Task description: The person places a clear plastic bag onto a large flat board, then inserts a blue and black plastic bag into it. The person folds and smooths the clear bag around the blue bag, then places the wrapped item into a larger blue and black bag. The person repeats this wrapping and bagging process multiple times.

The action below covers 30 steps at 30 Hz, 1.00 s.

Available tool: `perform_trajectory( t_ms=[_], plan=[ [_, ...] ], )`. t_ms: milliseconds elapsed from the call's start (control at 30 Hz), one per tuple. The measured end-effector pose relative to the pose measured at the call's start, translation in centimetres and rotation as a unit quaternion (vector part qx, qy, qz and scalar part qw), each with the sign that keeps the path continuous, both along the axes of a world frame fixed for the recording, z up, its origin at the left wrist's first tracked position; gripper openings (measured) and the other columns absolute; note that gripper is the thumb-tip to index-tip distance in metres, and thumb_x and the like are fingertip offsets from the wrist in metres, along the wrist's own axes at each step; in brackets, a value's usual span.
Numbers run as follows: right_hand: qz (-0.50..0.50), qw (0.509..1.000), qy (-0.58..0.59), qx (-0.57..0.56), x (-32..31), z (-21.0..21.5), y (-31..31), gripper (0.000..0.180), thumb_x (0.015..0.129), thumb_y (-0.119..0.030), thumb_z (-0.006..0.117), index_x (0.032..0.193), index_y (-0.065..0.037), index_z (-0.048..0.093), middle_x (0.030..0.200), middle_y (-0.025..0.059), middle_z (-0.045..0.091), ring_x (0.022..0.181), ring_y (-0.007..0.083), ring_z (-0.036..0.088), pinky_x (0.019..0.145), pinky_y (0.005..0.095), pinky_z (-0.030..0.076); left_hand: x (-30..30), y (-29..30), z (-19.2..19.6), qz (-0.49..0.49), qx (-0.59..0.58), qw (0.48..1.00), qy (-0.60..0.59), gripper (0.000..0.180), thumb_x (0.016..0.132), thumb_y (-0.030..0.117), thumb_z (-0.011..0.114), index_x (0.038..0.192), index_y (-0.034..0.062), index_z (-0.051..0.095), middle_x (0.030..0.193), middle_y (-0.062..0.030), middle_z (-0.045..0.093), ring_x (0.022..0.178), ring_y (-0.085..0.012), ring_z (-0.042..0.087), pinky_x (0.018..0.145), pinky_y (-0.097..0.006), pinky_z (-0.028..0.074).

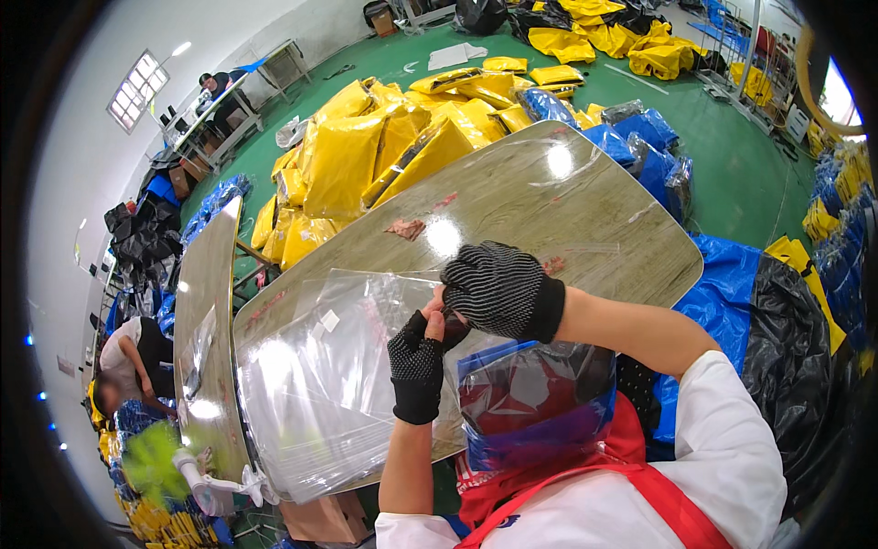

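My left hand [418, 359] and my right hand [498, 288], both in black dotted work gloves, meet above the near edge of a wood-patterned table [549, 210]. Between them they pinch the top edge of a clear plastic bag [535, 403] that holds a folded red and blue item and hangs against my chest. A stack of empty clear plastic bags [315, 384] lies on the table just left of my left hand.
A pile of yellow packages [384, 146] and blue packages [640, 137] covers the green floor beyond the table. A second table [203, 302] stands to the left. One person [128, 357] bends at far left; another sits at a far desk [219, 91].
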State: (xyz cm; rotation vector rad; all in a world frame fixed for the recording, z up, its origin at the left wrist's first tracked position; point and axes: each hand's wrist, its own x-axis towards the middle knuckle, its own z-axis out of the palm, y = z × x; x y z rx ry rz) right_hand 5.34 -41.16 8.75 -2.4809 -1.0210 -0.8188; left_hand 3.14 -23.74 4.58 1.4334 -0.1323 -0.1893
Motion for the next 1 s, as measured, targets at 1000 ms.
perform_trajectory(
  t_ms=[1000],
  plan=[
    [0.013, 1.0, -0.005, -0.005, -6.0, 1.7, 0.1, 0.01, 0.076, -0.02, 0.058, 0.077, -0.01, 0.061, 0.073, 0.0107, 0.061, 0.069, 0.0283, 0.064, 0.056, 0.0391, 0.052, -5.8, -0.9, 2.6, 0.005, 0.006, 1.0, -0.024, 0.032, 0.095, 0.017, 0.052, 0.119, -0.004, 0.057, 0.105, -0.0076, 0.062, 0.09, -0.0124, 0.058, 0.082, -0.027, 0.049]
  ],
)
